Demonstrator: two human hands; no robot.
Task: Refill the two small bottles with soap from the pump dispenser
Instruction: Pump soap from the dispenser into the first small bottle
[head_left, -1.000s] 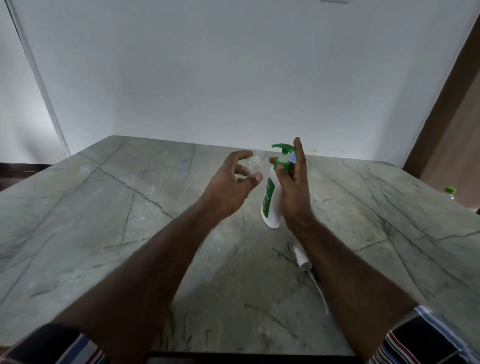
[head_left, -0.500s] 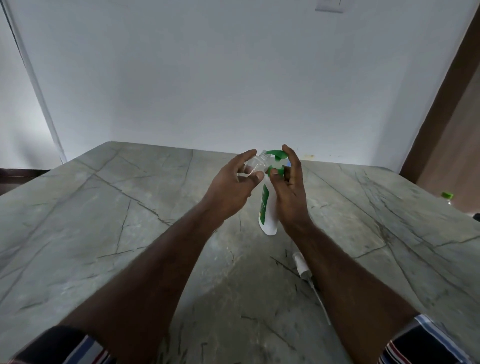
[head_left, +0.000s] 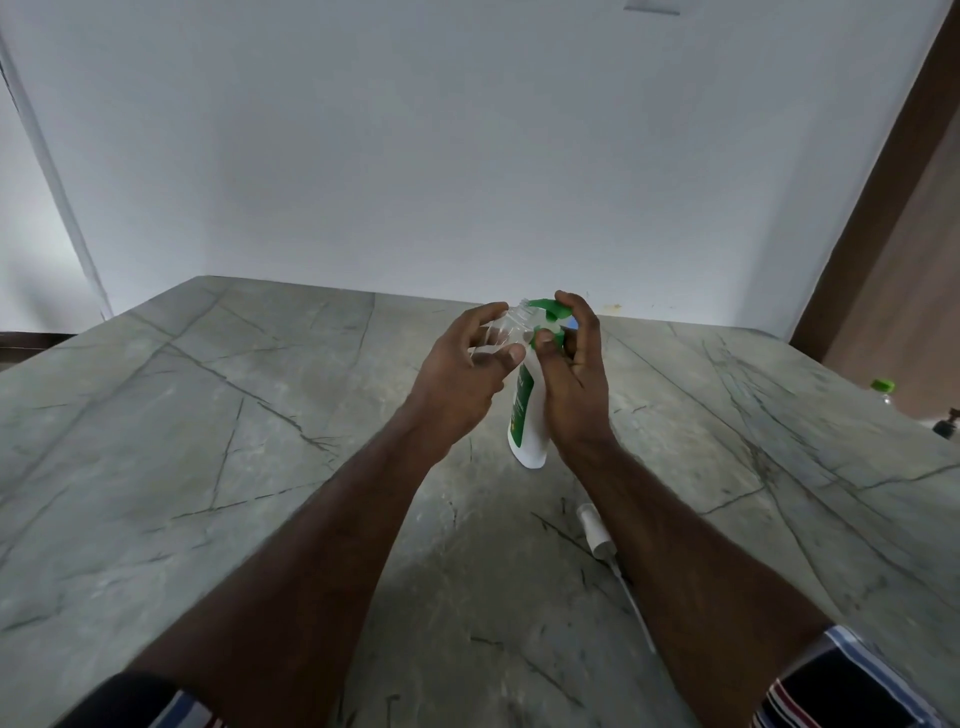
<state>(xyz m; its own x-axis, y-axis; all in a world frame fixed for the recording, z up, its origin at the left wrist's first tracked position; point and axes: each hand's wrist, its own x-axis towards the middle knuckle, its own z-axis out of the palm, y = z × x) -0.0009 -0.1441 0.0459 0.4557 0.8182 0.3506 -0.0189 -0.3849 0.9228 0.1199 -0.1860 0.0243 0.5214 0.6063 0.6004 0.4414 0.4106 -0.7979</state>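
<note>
- Head view, centre: the pump dispenser (head_left: 529, 410), a white bottle with a green label and green pump head, stands upright on the stone table (head_left: 208, 467), a little right of the middle.
- Head view, left hand (head_left: 462, 374): fingers and thumb curl round a small clear bottle (head_left: 511, 327), held tilted with its open neck just beside the green spout (head_left: 545, 307); this placement is presumably meant to catch the soap as it leaves the nozzle.
- Head view, right hand (head_left: 574, 374): wrapped about the dispenser's neck, the fingertips lying over the top of the pump head, a posture suited both to steadying the bottle and to pressing down.
- Head view, both hands: close together, nearly touching at the spout. No soap is visible inside the clear bottle, so filling appears only about to start.
- Head view, foreground: a white spray cap with a thin dip tube (head_left: 597, 535) lies on the table beside the right forearm, probably removed from a small bottle to open its neck.
- Head view, far right edge: a green-capped bottle (head_left: 883, 391) and a dark pump top (head_left: 946, 423) show partly; whether either is the second small bottle cannot be told.
</note>
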